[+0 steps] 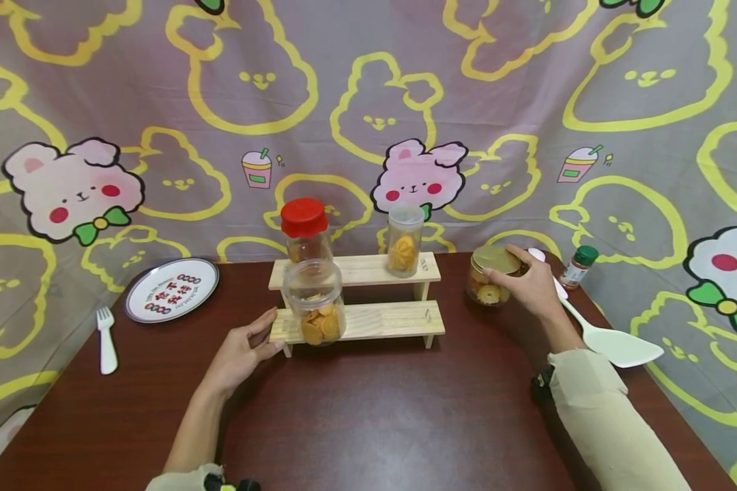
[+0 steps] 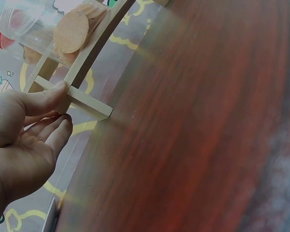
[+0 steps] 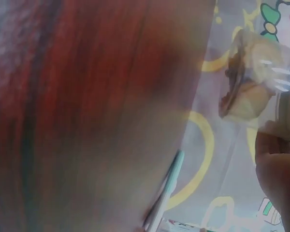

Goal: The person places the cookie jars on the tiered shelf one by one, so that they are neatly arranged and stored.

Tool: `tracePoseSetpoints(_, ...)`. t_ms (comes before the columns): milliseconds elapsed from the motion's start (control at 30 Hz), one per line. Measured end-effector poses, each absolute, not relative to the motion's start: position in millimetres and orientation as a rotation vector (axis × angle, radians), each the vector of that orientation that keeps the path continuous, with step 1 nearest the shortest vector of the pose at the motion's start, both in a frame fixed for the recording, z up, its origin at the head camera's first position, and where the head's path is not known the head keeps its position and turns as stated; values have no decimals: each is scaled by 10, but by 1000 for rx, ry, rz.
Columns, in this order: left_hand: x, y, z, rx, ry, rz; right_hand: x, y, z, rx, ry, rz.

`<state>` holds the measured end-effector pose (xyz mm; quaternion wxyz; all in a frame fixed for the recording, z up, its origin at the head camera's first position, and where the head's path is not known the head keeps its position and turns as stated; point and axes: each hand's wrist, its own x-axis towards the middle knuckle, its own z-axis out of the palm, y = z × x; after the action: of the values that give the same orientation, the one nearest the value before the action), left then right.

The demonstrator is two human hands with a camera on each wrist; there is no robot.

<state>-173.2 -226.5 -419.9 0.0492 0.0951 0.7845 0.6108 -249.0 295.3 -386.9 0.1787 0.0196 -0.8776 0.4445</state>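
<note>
Two hands out, my right hand (image 1: 531, 286) with its grip curled around the gold-lid cookie jar (image 1: 491, 276), jar standing straight up on the counter (image 1: 393, 416) right of the wooden rack (image 1: 368, 320), my left hand (image 1: 242, 354) open, thumb touching the rack's end.

head: bright, even, edges bowed — left wrist: motion-smeared | right wrist: dim, blurred

desk (image 1: 405, 423) dark red | carrying: wooden rack (image 1: 368, 320), plate (image 1: 172, 289), fork (image 1: 106, 337), gold-lidded jar (image 1: 490, 276), spatula (image 1: 614, 341), spice bottle (image 1: 579, 266)
</note>
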Motion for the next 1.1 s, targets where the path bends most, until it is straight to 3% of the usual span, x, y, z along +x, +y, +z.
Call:
tracePoseSetpoints(533, -1742, -2260, -4206, 281, 2382, 1872, -2386, 2792, -3774, 221, -2393, 1425)
tracePoseSetpoints(833, -1739, -2256, -4208, 272, 2379, 1880, -2093, 2559, -3463, 377, -2379, 1465)
tracePoseSetpoints(1100, -1733, -2262, -4195, 268, 2377, 1874, -2276, 2664, -3697, 476, -2365, 1417)
